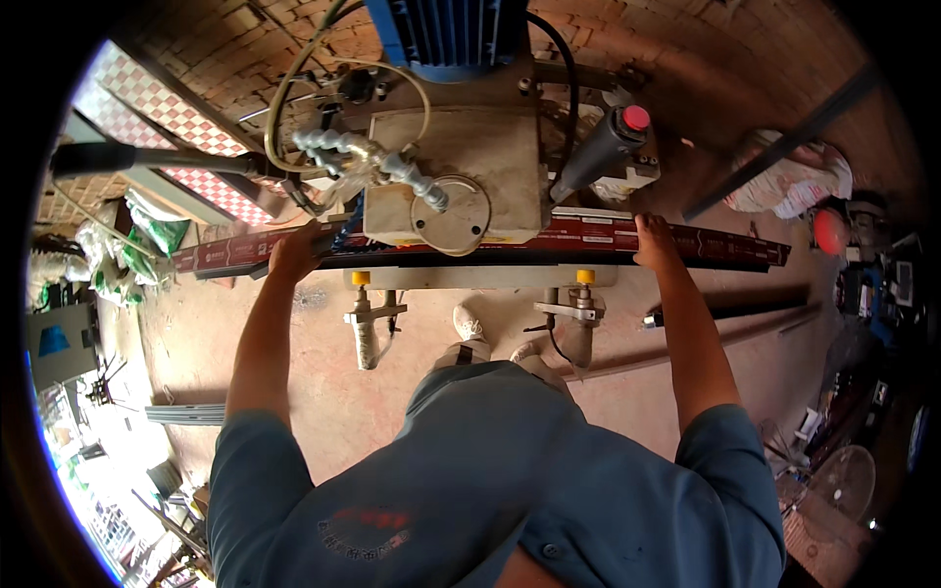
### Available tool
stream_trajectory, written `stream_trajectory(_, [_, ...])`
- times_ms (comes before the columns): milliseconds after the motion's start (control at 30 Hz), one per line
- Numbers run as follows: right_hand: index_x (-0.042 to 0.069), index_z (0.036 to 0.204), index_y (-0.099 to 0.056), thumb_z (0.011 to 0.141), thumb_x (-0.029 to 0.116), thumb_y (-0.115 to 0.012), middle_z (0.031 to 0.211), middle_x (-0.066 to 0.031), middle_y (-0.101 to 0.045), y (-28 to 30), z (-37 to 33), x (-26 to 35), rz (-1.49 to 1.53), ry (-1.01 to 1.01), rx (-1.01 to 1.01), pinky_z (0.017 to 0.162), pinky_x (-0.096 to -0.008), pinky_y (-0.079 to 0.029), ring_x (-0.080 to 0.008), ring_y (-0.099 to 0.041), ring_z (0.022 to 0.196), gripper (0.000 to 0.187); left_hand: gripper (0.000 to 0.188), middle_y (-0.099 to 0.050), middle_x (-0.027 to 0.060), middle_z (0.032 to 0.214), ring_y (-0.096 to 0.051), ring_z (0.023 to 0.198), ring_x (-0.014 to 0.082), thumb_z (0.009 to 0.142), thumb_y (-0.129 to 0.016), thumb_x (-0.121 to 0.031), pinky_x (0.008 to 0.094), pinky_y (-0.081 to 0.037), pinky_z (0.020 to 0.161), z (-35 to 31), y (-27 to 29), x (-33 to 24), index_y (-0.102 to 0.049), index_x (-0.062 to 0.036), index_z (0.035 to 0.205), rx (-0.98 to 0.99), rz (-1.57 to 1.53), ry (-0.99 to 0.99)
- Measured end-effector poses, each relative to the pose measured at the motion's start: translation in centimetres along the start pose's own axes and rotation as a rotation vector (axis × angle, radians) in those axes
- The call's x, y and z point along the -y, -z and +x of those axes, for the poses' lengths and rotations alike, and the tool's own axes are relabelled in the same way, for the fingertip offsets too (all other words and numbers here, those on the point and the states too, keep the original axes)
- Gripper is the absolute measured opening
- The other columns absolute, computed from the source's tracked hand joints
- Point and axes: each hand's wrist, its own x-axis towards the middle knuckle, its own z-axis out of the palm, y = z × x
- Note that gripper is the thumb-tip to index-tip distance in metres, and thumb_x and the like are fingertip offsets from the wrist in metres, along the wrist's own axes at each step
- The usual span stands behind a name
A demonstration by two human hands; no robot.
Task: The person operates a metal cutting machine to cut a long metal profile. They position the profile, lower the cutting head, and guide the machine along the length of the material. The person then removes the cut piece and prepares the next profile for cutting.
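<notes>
A long, straight profile point(711, 245) covered in dark red printed film lies crosswise under the head of a machine point(392, 127). Its middle is hidden by that head. My left hand point(296, 252) is closed round the profile left of the head, and my right hand point(654, 241) grips it on the right, thumb toward me. Just in front of the profile runs the pale machine bed edge point(470, 278). Two clamp cylinders with yellow knobs, one left point(365, 333) and one right point(576, 328), stick out toward me below it.
A blue motor point(446, 34) tops the machine. Segmented coolant hoses point(412, 176) and a grey handle with a red button point(613, 142) stand close by. Dark bars point(735, 306) lie on the floor at right. Grey profiles point(186, 414) lie at left, a fan point(845, 482) at lower right.
</notes>
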Motion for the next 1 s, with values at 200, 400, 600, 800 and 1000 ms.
stream_trajectory(200, [0.003,0.116,-0.048,0.061,0.006,-0.078,0.118,-0.019,-0.054,0.0,-0.4,-0.3,0.008,0.04,-0.026,0.103,-0.0448,-0.042,-0.038,-0.05,0.119,0.063,0.065,-0.052,0.0006,0.146,-0.065,0.11,0.027,0.068,-0.08,-0.016,0.0412,-0.056,0.089,0.3,1.1,-1.4,-0.062,-0.016,0.131,0.047,0.016,0.028])
stream_trajectory(400, [0.003,0.117,-0.049,0.061,0.004,-0.076,0.119,-0.0199,-0.054,-0.3,-0.3,-0.1,-0.058,0.041,-0.057,0.104,-0.0434,-0.041,-0.0381,-0.05,0.117,0.062,0.072,-0.051,-0.001,0.146,-0.063,0.113,0.0296,0.075,-0.079,-0.017,0.0421,-0.054,0.093,-0.1,0.4,-1.3,-0.052,-0.0208,0.141,0.004,0.005,0.035])
stream_trajectory(600, [0.006,0.134,-0.042,0.063,0.008,-0.079,0.134,-0.0191,-0.049,0.7,-1.3,0.7,-0.125,-0.067,-0.065,0.117,-0.0458,-0.028,-0.038,-0.041,0.133,0.081,0.071,-0.06,0.0032,0.136,-0.063,0.115,0.0294,0.074,-0.083,-0.017,0.0423,-0.053,0.09,-2.5,1.2,-2.6,-0.053,-0.0206,0.139,-0.11,-0.185,0.097])
stream_trajectory(800, [0.006,0.15,-0.029,0.065,0.027,-0.087,0.148,-0.0187,-0.041,2.2,-5.9,3.7,0.097,-0.411,-0.348,0.117,-0.0483,-0.026,-0.0369,-0.035,0.139,0.105,0.039,-0.07,0.0096,0.105,-0.067,0.091,0.0296,0.08,-0.081,-0.013,0.0382,-0.052,0.082,-11.5,1.2,-3.2,-0.066,-0.0053,0.115,-0.687,-0.428,0.125])
stream_trajectory(1000, [-0.002,0.133,-0.054,0.079,0.033,-0.081,0.133,-0.0223,-0.056,-0.1,-14.5,10.8,1.093,-0.099,-0.338,0.107,-0.045,-0.04,-0.0355,-0.052,0.126,0.07,0.024,-0.065,-0.0017,0.081,-0.053,0.064,0.0058,0.09,-0.071,-0.018,0.0231,-0.044,0.059,-17.1,0.4,-18.7,-0.069,-0.0059,0.111,-0.44,-1.301,0.473])
